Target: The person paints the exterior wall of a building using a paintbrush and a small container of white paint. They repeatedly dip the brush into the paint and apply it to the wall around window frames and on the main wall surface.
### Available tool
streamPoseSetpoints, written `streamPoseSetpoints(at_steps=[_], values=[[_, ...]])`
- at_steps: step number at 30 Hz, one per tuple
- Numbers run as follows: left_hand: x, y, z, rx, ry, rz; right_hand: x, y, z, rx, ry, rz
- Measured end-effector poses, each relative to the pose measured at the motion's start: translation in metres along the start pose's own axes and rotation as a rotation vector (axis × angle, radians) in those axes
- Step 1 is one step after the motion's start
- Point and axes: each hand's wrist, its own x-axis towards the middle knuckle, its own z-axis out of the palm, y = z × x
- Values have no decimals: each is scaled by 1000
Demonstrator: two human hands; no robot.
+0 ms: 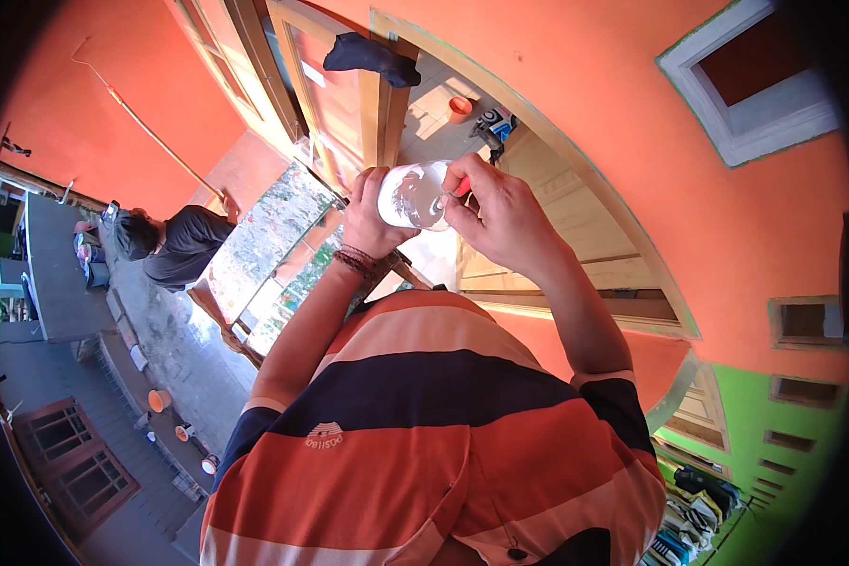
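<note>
My left hand (pixel 372 212) is wrapped around the side of a white cup (pixel 424 170) with its round mouth facing me. Glossy white streaks, which look like paint, coat the inside of the cup (pixel 412 192). My right hand (pixel 492 209) pinches a small tool with a red handle (pixel 463 187) at the cup's right rim. The tool's working end is hidden by my fingers and the cup, so its kind is unclear.
A person in a dark shirt (pixel 187 244) holds a long pole (pixel 163 145) against the orange wall (pixel 64 106). A dark cloth (pixel 372 60) hangs over the wooden door (pixel 382 113). On the floor beyond stands an orange bucket (pixel 459 110). A paint-spattered surface (pixel 272 240) lies below left.
</note>
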Motion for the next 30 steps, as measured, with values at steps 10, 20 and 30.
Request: streamPoseSetpoints(at_steps=[10,20,30], values=[[1,7,-4,7,21,13,13,4,-11,16,-37,86],[1,5,-2,3,26,27,24,10,-8,-30,-41,-4],[1,3,-1,3,9,4,28,16,-5,-21,-75,-33]])
